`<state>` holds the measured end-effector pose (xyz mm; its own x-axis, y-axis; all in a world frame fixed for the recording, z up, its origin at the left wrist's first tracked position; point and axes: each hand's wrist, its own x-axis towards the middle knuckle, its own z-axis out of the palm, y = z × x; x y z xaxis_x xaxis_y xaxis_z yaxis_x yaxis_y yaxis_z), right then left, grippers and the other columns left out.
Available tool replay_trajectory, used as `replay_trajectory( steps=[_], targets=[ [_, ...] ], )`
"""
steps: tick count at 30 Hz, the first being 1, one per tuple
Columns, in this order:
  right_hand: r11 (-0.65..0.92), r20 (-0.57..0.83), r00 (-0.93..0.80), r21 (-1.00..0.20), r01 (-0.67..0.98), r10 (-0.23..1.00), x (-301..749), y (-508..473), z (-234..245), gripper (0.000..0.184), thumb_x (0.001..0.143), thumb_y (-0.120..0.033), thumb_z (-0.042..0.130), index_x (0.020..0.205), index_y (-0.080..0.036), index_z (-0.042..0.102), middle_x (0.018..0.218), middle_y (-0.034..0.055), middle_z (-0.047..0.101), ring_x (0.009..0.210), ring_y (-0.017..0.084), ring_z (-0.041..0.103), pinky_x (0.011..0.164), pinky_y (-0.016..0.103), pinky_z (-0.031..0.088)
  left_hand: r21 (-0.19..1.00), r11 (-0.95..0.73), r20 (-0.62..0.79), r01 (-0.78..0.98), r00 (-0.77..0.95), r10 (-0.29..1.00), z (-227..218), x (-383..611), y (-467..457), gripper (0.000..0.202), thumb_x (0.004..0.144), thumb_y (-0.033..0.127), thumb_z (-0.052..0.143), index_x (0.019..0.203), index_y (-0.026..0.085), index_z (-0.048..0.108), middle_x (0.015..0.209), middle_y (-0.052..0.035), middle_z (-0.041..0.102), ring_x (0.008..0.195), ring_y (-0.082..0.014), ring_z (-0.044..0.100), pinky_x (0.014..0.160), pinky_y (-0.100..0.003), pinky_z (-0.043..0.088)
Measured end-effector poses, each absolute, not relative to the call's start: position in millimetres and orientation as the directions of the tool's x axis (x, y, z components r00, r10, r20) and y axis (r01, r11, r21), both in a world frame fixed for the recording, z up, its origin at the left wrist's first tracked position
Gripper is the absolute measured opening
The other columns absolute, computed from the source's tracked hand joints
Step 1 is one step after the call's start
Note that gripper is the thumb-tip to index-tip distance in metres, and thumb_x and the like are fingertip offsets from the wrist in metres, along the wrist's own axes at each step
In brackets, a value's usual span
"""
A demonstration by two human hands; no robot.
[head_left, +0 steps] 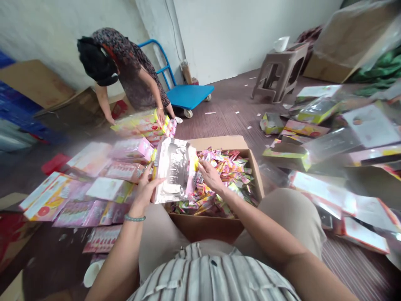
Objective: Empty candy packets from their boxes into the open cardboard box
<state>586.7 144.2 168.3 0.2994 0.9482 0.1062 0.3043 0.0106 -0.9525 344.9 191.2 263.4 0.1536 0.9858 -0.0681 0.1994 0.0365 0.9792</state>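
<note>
Above an open carton (257,179) between my knees I hold a box with a shiny, see-through plastic face (173,171) and yellow and pink edges. My left hand (145,188) grips its left side, thumb over the front face. On its right edge, at a yellow part, the fingers of my right hand (211,175) are closed. Many small colourful wrapped packets (225,167) fill the carton below. Glare on the plastic hides what the box contains, if anything.
Pink and yellow packed boxes (81,211) lie to my left. Opened boxes and plastic (316,150) are heaped to my right. Ahead, a co-worker (125,67) bends over stacked boxes (138,121), near a blue trolley (188,97). A stool (278,71) holds a white cup (281,44).
</note>
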Motion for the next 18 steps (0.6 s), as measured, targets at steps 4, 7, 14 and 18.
replay_trajectory(
  steps=[4,7,14,18],
  targets=[
    [0.018,0.193,0.169,-0.71,0.704,0.967,594,181,169,0.053,0.105,-0.047,0.058,0.155,-0.028,0.058,0.166,0.0156,0.047,0.155,0.042,0.035,0.13,0.069,0.013,0.989,0.03,-0.021,0.144,-0.064,0.998,264,319,188,0.086,0.058,0.035,0.09,0.139,0.024,0.064,0.133,-0.0086,0.073,0.128,-0.0354,0.066,0.104,-0.039,0.057],
    [0.008,-0.004,-0.011,-0.394,0.919,1.0,595,197,151,0.082,0.091,-0.069,0.073,0.161,-0.032,0.052,0.173,0.0146,0.04,0.158,0.047,0.026,0.129,0.075,0.003,0.993,0.086,-0.072,0.084,-0.149,0.986,260,307,182,0.065,0.057,0.032,0.086,0.12,0.024,0.071,0.126,-0.005,0.075,0.121,-0.0302,0.068,0.088,-0.029,0.059],
    [-0.188,-0.175,0.148,-0.246,0.951,0.974,611,143,94,0.073,0.095,-0.077,0.06,0.145,-0.024,0.067,0.164,0.0182,0.049,0.15,0.044,0.036,0.127,0.079,0.008,0.986,0.164,-0.163,-0.011,-0.188,0.969,235,289,173,0.062,0.053,0.03,0.089,0.113,0.025,0.076,0.107,0.0013,0.077,0.095,-0.0189,0.069,0.072,-0.02,0.055],
    [-0.35,-0.12,0.33,-0.255,0.902,0.937,621,93,78,0.067,0.1,-0.074,0.054,0.148,-0.027,0.064,0.17,0.0178,0.043,0.153,0.044,0.034,0.125,0.081,0.011,0.981,0.166,-0.182,-0.096,-0.192,0.964,224,292,175,0.05,0.054,0.028,0.088,0.103,0.025,0.078,0.098,0.0023,0.077,0.087,-0.0163,0.067,0.066,-0.017,0.054]
  ],
)
